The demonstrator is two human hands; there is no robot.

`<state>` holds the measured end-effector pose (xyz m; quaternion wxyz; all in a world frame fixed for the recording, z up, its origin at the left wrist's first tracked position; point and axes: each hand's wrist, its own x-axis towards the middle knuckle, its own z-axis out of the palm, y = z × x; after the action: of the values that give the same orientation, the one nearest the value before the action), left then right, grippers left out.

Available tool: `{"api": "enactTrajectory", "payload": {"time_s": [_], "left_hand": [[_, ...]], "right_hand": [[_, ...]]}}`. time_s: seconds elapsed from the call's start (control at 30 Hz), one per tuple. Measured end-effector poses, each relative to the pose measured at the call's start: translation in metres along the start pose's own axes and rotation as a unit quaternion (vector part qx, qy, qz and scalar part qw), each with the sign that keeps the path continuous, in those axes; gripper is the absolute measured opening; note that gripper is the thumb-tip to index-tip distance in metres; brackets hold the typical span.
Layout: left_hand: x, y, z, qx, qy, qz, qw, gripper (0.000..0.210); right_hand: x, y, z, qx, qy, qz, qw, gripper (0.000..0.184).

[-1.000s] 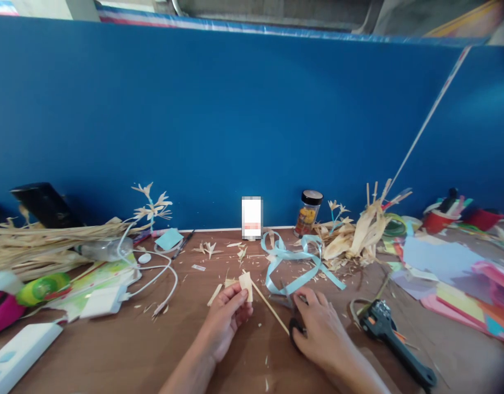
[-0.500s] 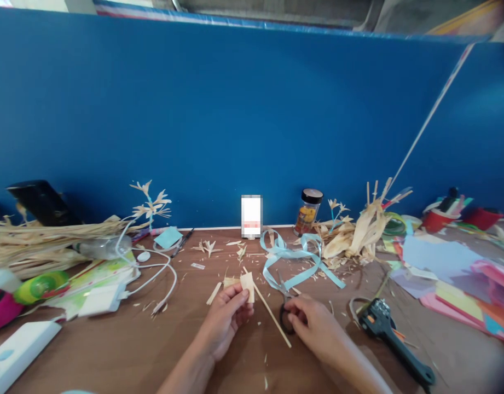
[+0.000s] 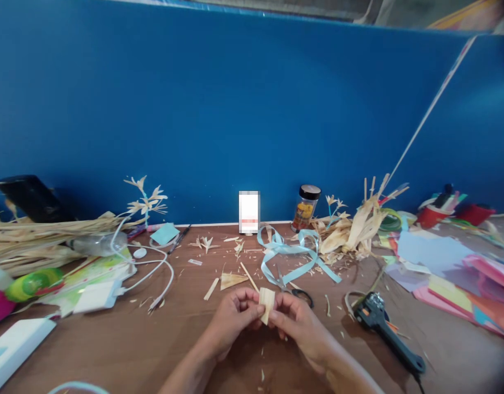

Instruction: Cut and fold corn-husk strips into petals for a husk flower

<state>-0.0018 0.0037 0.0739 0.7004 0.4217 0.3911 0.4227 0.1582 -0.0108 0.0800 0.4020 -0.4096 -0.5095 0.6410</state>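
Between my two hands is a small pale piece of dried corn husk (image 3: 267, 304). My left hand (image 3: 242, 311) pinches its left edge with thumb and fingers, and my right hand (image 3: 291, 316) grips its lower right side. Behind my right hand lie scissors (image 3: 303, 297), partly covered, with their blades pointing toward the light-blue ribbon (image 3: 290, 253). A thin stick (image 3: 248, 275) runs in behind the husk piece, its near part hidden by my hands. Left of it are a wider husk scrap (image 3: 232, 281) and a narrow strip (image 3: 211, 289).
A black glue gun (image 3: 389, 331) lies to the right, near coloured paper (image 3: 432, 254). Further back stand a black-lidded jar (image 3: 306, 209) and a husk bundle (image 3: 362, 227). Husk flowers (image 3: 147, 202), white cables (image 3: 169, 273) and a power strip (image 3: 19, 350) occupy the left.
My right hand has let go of the scissors, which now lie on the table, and has taken hold of the husk piece. My left hand has brought the piece slightly right and nearer.
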Motion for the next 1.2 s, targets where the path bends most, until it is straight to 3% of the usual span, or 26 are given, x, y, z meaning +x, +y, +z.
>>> {"api": "enactTrajectory", "payload": {"time_s": [0.4,0.57,0.8,0.87,0.97,1.07,1.2], "left_hand": [[0.001,0.006,-0.007,-0.011,0.041,-0.006,0.999,0.018],[0.005,0.008,-0.018,-0.116,0.100,0.006,0.988,0.017],[0.008,0.010,-0.025,-0.236,0.118,0.039,0.964,0.009],[0.000,0.012,-0.022,-0.215,0.055,0.035,0.975,0.007],[-0.017,0.016,-0.013,-0.101,-0.147,-0.042,0.983,0.016],[-0.028,0.016,-0.007,0.030,-0.309,-0.181,0.933,0.025],[-0.026,0.005,-0.007,0.106,-0.370,-0.189,0.904,0.035]], "right_hand": [[0.004,0.003,-0.009,0.004,0.038,0.050,0.998,0.028],[0.005,-0.001,-0.016,0.001,0.068,0.053,0.996,0.027],[0.004,0.002,-0.012,-0.071,0.087,0.026,0.993,0.022],[-0.001,-0.008,-0.008,-0.098,0.078,0.013,0.992,0.019],[-0.006,-0.030,0.001,-0.151,0.052,-0.022,0.987,0.015],[0.003,-0.040,0.013,-0.227,0.024,-0.062,0.972,0.011],[0.039,-0.025,0.037,-0.332,0.001,-0.095,0.938,0.005]]}}
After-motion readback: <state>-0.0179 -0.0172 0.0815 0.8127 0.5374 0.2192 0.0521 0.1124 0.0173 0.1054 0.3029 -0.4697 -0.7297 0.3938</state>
